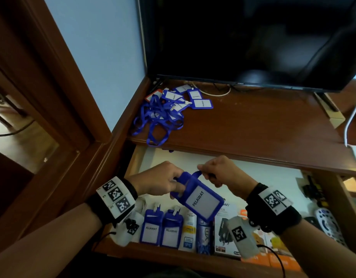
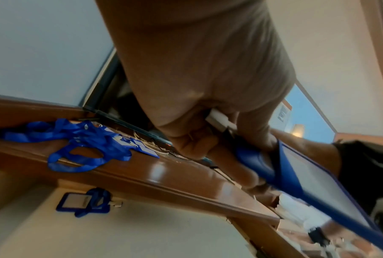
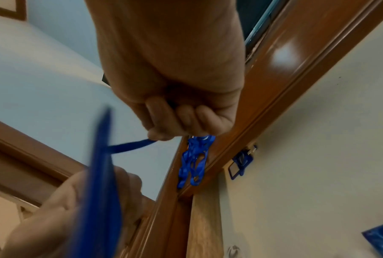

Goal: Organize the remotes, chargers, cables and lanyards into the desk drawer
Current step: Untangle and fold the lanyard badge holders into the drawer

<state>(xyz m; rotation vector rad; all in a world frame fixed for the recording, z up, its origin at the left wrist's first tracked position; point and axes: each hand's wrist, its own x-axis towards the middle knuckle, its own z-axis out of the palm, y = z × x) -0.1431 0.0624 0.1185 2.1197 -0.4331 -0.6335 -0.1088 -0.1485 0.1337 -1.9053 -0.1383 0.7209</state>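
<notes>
Both hands share the grip: the left hand (image 1: 159,180) pinches the top of a blue badge holder (image 1: 201,198) while the right hand (image 1: 219,173) pinches its strap (image 3: 128,145), held over the open drawer (image 1: 253,177). Below, two filed badge holders (image 1: 160,227) stand beside boxed chargers (image 1: 225,227), with a remote (image 1: 327,223) at the right, so sorting looks partly done. Farther back, a tangled lanyard pile (image 1: 165,111) waits on the desk (image 1: 253,125); most lanyards seem left.

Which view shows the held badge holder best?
Head view: the badge holder faces the camera, label readable, left hand and right hand on it. Left wrist shows it slanted and blurred; right wrist only its blurred edge.
</notes>
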